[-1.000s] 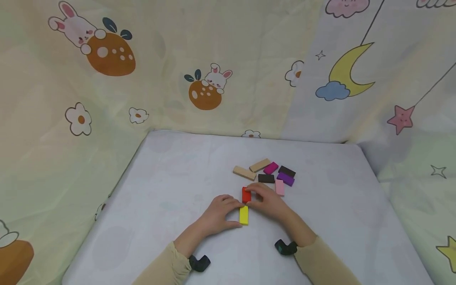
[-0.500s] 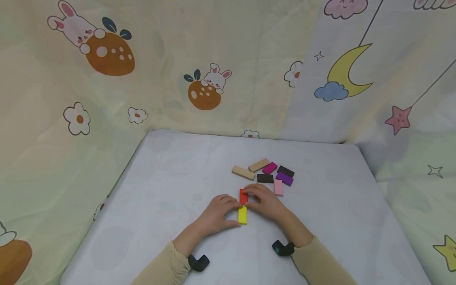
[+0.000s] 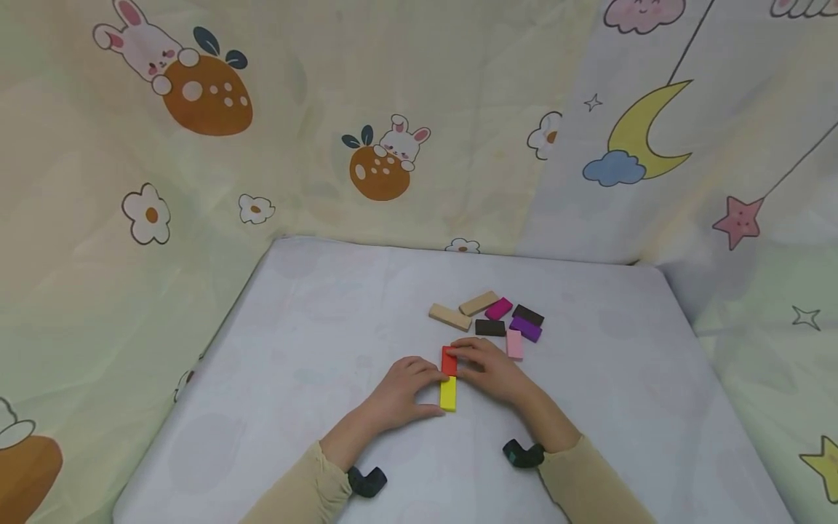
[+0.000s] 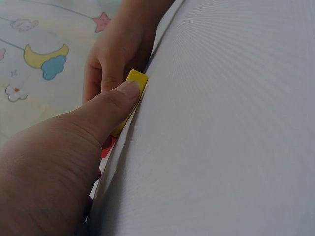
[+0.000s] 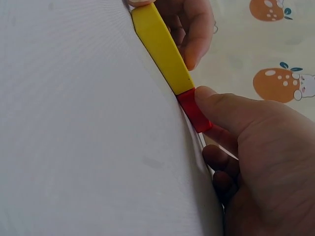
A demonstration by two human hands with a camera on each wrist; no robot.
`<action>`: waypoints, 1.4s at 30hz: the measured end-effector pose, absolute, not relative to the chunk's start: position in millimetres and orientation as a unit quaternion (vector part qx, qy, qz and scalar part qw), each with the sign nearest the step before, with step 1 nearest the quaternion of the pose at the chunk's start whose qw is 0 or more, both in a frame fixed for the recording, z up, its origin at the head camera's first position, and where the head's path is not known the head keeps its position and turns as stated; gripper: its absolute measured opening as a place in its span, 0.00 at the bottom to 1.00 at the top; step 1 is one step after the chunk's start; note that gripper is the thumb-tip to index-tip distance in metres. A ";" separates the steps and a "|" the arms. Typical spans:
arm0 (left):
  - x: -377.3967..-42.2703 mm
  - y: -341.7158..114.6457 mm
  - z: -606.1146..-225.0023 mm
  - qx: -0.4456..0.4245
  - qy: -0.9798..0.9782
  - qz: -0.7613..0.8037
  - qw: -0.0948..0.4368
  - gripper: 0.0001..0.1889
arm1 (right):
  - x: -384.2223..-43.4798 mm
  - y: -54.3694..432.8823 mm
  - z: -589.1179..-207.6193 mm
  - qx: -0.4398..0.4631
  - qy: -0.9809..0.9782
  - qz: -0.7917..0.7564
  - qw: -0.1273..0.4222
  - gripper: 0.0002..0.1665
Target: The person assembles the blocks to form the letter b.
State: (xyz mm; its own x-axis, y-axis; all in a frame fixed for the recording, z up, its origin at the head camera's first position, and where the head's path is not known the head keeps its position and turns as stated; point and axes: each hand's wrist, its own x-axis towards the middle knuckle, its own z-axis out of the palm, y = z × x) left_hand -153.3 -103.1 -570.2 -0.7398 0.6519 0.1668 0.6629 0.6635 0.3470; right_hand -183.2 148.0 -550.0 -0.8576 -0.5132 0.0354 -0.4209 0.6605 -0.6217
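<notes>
A yellow block (image 3: pixel 448 394) lies flat on the white table, its far end meeting the near end of a red block (image 3: pixel 448 361). My left hand (image 3: pixel 401 393) pinches the yellow block lengthwise, thumb at its near end and fingertips at the far end by the joint. From the right, my right hand (image 3: pixel 491 370) grips the red block between thumb and fingers. In the right wrist view the yellow block (image 5: pixel 162 46) and the red block (image 5: pixel 194 110) form one line, end against end. The thumb covers part of the yellow block (image 4: pixel 139 75) in the left wrist view.
Beyond the hands lie loose blocks: two tan ones (image 3: pixel 449 317), a magenta one (image 3: pixel 499 308), two black ones (image 3: pixel 490 327), a purple one (image 3: pixel 526 329) and a pink one (image 3: pixel 514 345) close to the right hand. A patterned cloth (image 3: pixel 314 87) hangs behind the table.
The red block has shifted slightly left with my right hand, so it now lines up with the yellow block. My left hand has kept its hold on the yellow block.
</notes>
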 end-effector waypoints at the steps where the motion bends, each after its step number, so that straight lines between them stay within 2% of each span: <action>1: -153.3 -103.2 -570.2 -0.361 -0.912 -0.195 0.015 0.30 | -183.2 147.9 -550.2 -0.257 0.909 -0.322 0.071 0.25; 29: -152.4 -103.4 -567.5 -0.363 -0.913 -0.183 0.010 0.35 | -187.5 149.9 -552.6 -0.228 0.907 -0.344 0.086 0.23; 36: -152.8 -104.0 -568.3 -0.364 -0.913 -0.184 0.012 0.34 | -192.8 151.0 -551.7 -0.147 0.905 -0.399 0.015 0.23; 42: -152.4 -104.0 -567.9 -0.361 -0.915 -0.181 0.009 0.35 | -200.6 147.4 -551.5 -0.100 0.914 -0.394 0.015 0.28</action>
State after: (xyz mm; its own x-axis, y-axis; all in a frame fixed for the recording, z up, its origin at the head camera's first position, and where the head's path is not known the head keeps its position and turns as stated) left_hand -152.4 -104.0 -567.9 -0.7394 0.6570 0.1473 0.6636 0.6740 0.3248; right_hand -200.6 147.4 -551.5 -0.9795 -0.1951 0.0506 -0.1707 0.6696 -0.7229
